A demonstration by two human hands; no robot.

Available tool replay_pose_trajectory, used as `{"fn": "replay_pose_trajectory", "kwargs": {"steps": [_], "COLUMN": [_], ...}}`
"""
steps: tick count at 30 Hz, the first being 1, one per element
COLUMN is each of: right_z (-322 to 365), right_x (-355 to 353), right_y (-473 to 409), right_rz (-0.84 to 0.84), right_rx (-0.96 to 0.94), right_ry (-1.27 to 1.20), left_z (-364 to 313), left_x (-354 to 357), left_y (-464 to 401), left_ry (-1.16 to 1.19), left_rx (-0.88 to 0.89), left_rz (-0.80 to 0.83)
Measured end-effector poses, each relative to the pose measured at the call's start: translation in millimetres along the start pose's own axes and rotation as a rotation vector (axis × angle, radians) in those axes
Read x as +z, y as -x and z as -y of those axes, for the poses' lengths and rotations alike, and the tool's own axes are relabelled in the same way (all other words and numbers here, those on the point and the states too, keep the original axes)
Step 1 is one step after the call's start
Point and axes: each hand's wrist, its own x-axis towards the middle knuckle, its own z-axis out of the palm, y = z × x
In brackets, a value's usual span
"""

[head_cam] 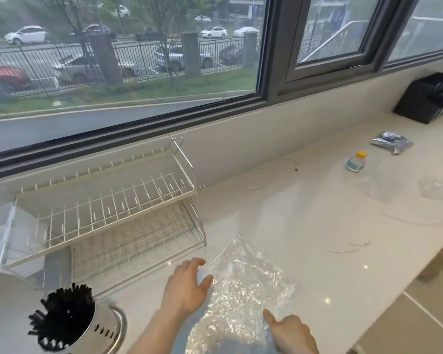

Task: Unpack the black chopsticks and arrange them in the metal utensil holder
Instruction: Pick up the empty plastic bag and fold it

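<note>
Neither hand has a grip on anything: the left hand hovers with its fingers spread loosely at the left edge of a crumpled clear plastic bag, its fingertips at or just above the film, and the right hand is loosely curled with the index finger stretched out onto the bag's near right part. The bag lies flat on the pale surface, and nothing can be made out inside it. At the far left, the metal utensil holder, a shiny cylinder with slots punched in its wall, stands at the near corner and is packed with the black chopsticks, their ends bristling upward and fanning toward the left; they are too many and too blurred to count. Just behind it stands one two-tier wire dish rack, both tiers bare. Further right on the surface, a thin white cable curls near the wall, one small bottle with a yellow cap stands well apart from the bag, a crumpled silvery wrapper lies beyond it, and a flat sheet of clear film lies toward the right edge. A black slotted block sits in the far right corner against the wall. Behind everything runs a wide dark-framed window, looking out on grass, a railing fence and parked cars. Two hands, one bag, one holder, one rack, one bottle.
</note>
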Motion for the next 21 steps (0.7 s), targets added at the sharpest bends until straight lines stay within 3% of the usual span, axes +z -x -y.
{"fn": "replay_pose_trajectory", "kwargs": {"steps": [6,10,13,18,21], "right_z": [-2,5,9,17,26], "right_x": [8,13,12,-9,-35], "right_y": [-25,-44,-57,-63,-63], "right_rz": [0.131,0.161,0.200,0.247,0.287], "right_rx": [0.077,0.140,0.168,0.162,0.150], "right_ry": [-0.135,-0.425,-0.629,-0.736,-0.772], "left_z": [12,18,17,11,5], "left_x": [25,34,40,36,23], "left_y": [-22,-37,-45,-51,-53], "left_ry": [-0.076,-0.105,-0.003,0.245,0.394], "left_rx": [-0.098,-0.185,-0.265,-0.509,-0.533], "left_rz": [0.122,0.216,0.197,0.088,0.092]}}
